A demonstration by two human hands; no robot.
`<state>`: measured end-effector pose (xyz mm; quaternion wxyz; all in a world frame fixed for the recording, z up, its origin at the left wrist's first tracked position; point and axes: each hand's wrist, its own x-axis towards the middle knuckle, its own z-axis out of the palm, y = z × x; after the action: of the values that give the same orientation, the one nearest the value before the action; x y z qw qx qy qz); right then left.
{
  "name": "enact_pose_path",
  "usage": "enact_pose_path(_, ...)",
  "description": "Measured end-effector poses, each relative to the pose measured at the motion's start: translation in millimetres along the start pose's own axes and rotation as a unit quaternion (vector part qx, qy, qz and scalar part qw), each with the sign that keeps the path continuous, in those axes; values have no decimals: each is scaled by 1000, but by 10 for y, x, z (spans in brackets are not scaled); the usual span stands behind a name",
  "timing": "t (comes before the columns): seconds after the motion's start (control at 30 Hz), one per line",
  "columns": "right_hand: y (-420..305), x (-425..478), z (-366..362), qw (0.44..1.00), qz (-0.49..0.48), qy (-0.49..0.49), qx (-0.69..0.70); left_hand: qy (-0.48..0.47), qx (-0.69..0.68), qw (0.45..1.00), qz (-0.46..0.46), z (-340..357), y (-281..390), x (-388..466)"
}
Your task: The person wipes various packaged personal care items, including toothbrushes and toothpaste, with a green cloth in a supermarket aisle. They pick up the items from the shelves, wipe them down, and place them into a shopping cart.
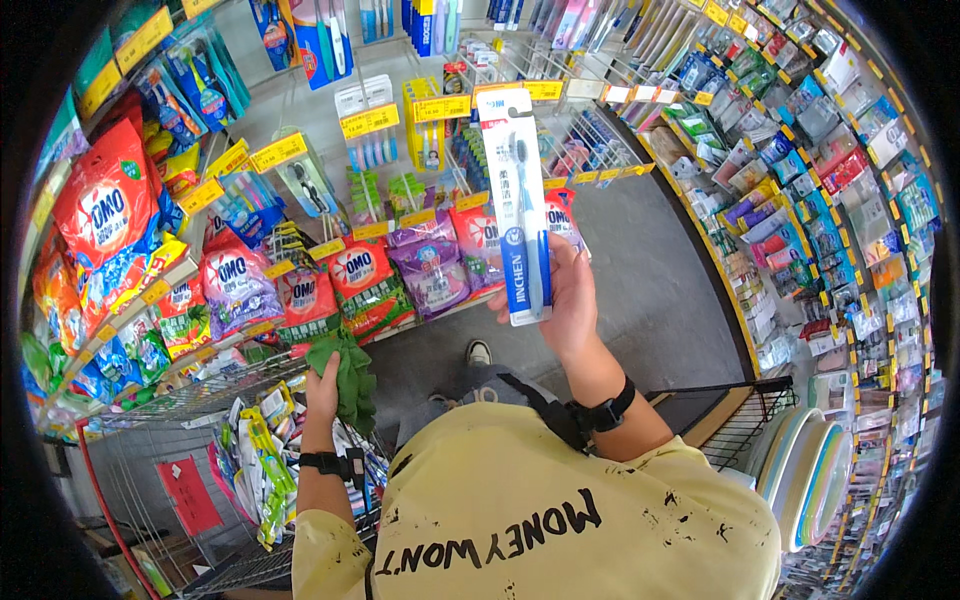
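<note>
A packaged toothbrush (517, 202) in a white and blue blister card is held upright by my right hand (566, 300), in front of the hanging racks. Lower left, my left hand (324, 386) grips a crumpled green cloth (346, 379) beside the edge of a wire cart. Inside that wire cart (150, 420) lie many packaged toothbrushes (262, 457) in a loose heap. Behind the held pack, more toothbrush packs (429, 124) hang on metal hooks with yellow price tags.
Bags of laundry detergent (364, 281) line the lower shelf, with more at far left (109, 202). A wall of small packaged goods (810, 172) curves along the right. Stacked plastic basins (806, 480) and a black wire basket (750, 420) stand at lower right. Grey floor (652, 247) shows between.
</note>
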<state>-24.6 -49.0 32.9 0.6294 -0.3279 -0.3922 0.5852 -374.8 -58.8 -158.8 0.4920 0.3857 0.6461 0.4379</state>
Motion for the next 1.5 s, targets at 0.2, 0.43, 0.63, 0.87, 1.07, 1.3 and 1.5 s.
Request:
enact_pose_path(0.2, 77, 18, -16, 1000, 19, 14, -2, -17, -14, 1000, -7, -33, -108, 50)
enact_pose_path(0.43, 161, -58, -132, 999, 25, 43, 5, 14, 38, 999, -25, -13, 68, -38)
enact_pose_path(0.63, 387, -193, -439, 995, 58, 75, -9, 15, -33, 999, 7, -70, -194, 94)
enact_pose_path(0.87, 324, -312, -512, 991, 89, 99, 30, -8, -38, 999, 6, -20, -55, -76)
enact_pose_path(1.07, 180, -209, -201, 971, 220, -53, -80, 49, -243, 968, -41, 41, 148, -249)
enact_pose_path(1.3, 273, -188, 108, 848, 267, -374, -264, -128, -445, 886, -16, 491, 791, -496)
enact_pose_path(1.5, -68, -244, -328, 893, 237, -310, -226, -249, -422, 870, 55, 1243, 1532, -976)
